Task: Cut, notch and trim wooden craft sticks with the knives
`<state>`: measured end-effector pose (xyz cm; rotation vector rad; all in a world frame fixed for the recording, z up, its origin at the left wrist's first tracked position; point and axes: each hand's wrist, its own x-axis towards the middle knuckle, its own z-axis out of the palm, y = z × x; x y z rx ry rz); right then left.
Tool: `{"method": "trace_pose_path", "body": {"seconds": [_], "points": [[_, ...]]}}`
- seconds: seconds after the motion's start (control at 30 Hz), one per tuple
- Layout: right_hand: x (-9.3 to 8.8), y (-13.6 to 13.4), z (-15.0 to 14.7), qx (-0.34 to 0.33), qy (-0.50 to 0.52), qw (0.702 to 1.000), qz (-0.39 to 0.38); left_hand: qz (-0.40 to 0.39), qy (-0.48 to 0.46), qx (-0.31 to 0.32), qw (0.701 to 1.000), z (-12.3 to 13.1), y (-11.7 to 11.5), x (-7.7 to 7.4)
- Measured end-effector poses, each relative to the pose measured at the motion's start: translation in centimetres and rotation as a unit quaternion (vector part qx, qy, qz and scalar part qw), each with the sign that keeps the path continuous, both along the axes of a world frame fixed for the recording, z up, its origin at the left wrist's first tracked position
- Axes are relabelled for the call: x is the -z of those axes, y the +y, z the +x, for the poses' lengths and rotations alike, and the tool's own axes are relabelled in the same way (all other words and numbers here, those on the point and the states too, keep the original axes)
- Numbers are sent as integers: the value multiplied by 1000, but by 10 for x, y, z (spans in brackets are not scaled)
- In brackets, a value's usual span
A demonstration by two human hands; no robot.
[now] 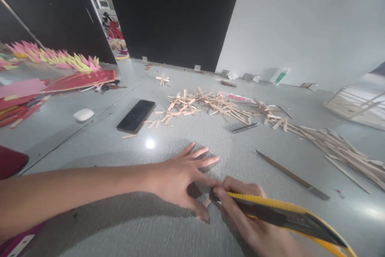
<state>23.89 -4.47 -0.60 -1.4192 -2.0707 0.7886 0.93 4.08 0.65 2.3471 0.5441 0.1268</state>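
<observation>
My left hand (pixel 180 173) lies palm down with its fingers spread on the grey surface. Between its thumb and index fingertip shows a small piece of wooden strip (pixel 207 202); part of it is hidden. Close against that index finger, my right hand (pixel 246 209) is closed around a yellow-and-black utility knife (pixel 279 213). The knife's dark front end meets the strip, and its blade is mostly covered by the fingers. To the right of both hands lies a long dark pointed stick or blade (pixel 291 175).
Beyond my hands lie a phone (pixel 136 116), a heap of short wooden pieces (pixel 207 104) and a dark pen (pixel 245 128). Long wooden strips (pixel 345 144) are bundled at right. A white mouse-like object (pixel 83 114) and red-pink paper pieces (pixel 81 80) are left. A wire frame (pixel 357 104) stands far right.
</observation>
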Motion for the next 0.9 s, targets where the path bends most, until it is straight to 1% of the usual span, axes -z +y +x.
{"method": "trace_pose_path", "body": {"seconds": [0.1, 0.23, 0.3, 0.4, 0.5, 0.57, 0.7, 0.9], "points": [[2, 1, -3, -28, -14, 999, 18, 5, -8, 1, 1000, 2, -1, 0], [11, -2, -1, -21, -9, 1000, 13, 9, -5, 5, 1000, 6, -3, 1], [12, -4, 1, -24, -11, 1000, 1, 10, -4, 6, 1000, 7, -3, 2], [9, -3, 2, -36, -8, 999, -19, 9, 2, 6, 1000, 8, -2, 3], [8, -1, 3, -45, 13, 998, -31, 12, 20, 3, 1000, 9, -2, 2], [10, -1, 3, -52, 25, 997, -55, 12, 30, -1, 999, 9, -2, 1], [13, -2, 3, -44, 46, 993, -102, 5, 40, -12, 999, 10, -4, -2], [12, 0, 3, -52, 66, 990, -112, 6, 59, -19, 998, 11, -5, -4]]}}
